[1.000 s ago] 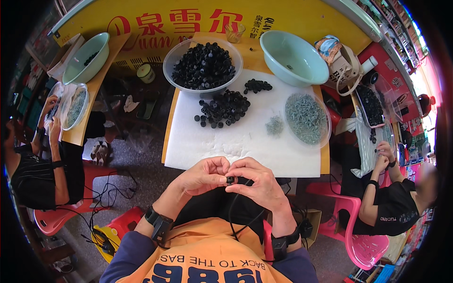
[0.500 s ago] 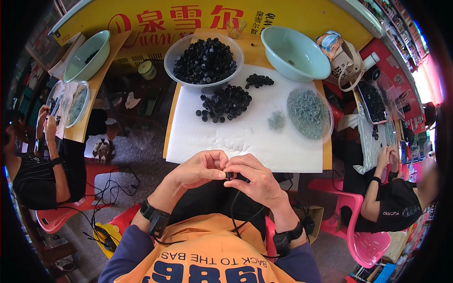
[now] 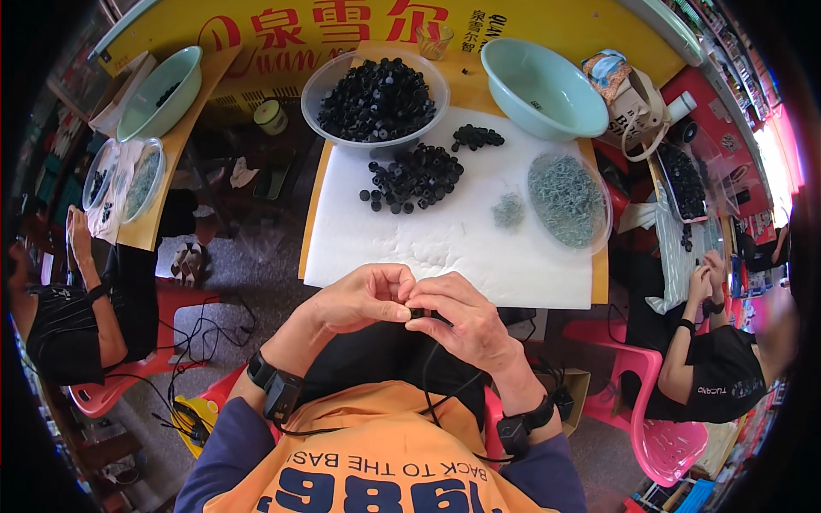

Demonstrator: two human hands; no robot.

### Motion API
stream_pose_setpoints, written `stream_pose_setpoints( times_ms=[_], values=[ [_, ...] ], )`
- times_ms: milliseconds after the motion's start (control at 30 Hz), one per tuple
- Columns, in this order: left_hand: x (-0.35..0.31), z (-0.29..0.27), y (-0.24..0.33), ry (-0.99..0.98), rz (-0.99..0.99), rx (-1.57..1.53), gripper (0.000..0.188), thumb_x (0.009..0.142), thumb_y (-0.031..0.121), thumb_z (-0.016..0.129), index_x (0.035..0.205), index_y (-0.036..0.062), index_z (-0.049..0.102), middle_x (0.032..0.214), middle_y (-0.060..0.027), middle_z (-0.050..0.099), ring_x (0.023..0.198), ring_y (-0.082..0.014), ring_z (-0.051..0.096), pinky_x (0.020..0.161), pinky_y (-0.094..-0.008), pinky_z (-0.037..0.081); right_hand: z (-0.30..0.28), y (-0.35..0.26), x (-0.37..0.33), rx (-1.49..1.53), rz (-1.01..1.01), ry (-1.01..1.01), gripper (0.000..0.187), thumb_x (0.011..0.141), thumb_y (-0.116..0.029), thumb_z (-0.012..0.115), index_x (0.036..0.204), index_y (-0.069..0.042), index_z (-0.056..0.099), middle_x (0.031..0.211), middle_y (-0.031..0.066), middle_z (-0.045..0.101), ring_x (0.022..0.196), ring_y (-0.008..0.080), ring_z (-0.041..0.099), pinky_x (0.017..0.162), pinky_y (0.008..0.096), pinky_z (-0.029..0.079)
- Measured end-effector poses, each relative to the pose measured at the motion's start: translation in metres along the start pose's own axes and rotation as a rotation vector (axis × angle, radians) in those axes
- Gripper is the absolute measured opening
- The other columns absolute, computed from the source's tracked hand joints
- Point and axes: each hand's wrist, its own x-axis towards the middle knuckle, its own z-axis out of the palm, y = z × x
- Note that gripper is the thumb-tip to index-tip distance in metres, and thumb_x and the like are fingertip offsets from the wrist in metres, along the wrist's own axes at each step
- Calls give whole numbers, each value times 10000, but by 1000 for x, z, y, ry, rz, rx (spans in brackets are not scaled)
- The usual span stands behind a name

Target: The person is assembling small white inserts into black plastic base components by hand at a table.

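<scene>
In front of my lap, just short of the table edge, my left hand and my right hand meet fingertip to fingertip. Between them they pinch a small black plastic part, mostly covered by the fingers. On the white sheet beyond lies a loose heap of small black round parts. A smaller black cluster sits farther back. To the right are a little pile of pale metal springs and a clear dish full of similar springs.
A clear bowl heaped with black parts and a pale green basin stand at the table's back. A glass is behind them. Two other people work at side tables, a person at left and a person at right.
My fingers have closed further around the black part, so less of it shows. The view has shifted slightly. The left person's hands have moved.
</scene>
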Motion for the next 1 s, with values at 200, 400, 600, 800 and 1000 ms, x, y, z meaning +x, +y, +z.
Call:
stream_pose_setpoints(
  times_ms=[200, 400, 600, 800, 1000],
  values=[
    [6, 3, 5, 78, -42, -41, 251, 790, 23, 768, 899, 61, 545, 907, -3, 599, 851, -87, 597, 767, -218, 497, 2, 3, -2, -62, 39, 31, 348, 688, -43, 788, 993, -15, 622, 1036, 76, 614, 904, 252, 592, 776, 344, 498],
    [6, 0, 4, 136, -54, -20, 205, 823, 14, 733, 903, 54, 549, 922, -10, 606, 850, -86, 606, 793, -228, 511, 6, 9, -3, -317, -50, 19, 430, 667, -50, 786, 1047, -4, 590, 1029, 85, 575, 912, 256, 587, 791, 352, 491],
    [15, 1, 2, 144, -31, 100, 155, 853, 38, 707, 904, 63, 563, 885, 7, 605, 840, -70, 601, 813, -231, 514, 13, 24, -10, -471, -171, 103, 416, 675, -25, 765, 1046, 13, 580, 1031, 104, 575, 893, 260, 585, 782, 351, 489],
    [21, 21, 19, 186, -90, 20, 191, 939, 167, 625, 1066, 49, 544, 1051, -85, 655, 967, -161, 648, 913, -288, 514, 8, 21, -15, 243, 421, 308, 203, 856, -28, 672, 1035, 25, 594, 1014, 108, 592, 939, 206, 582, 857, 288, 461],
    [21, -3, 6, 387, 62, 80, 260, 997, 280, 521, 1111, 49, 558, 1105, -136, 661, 1063, -216, 636, 962, -358, 500, -39, 51, -14, 829, 482, 598, 186, 955, -138, 607, 1053, 20, 625, 984, 19, 602, 869, 83, 511, 837, 226, 416]
  ],
)
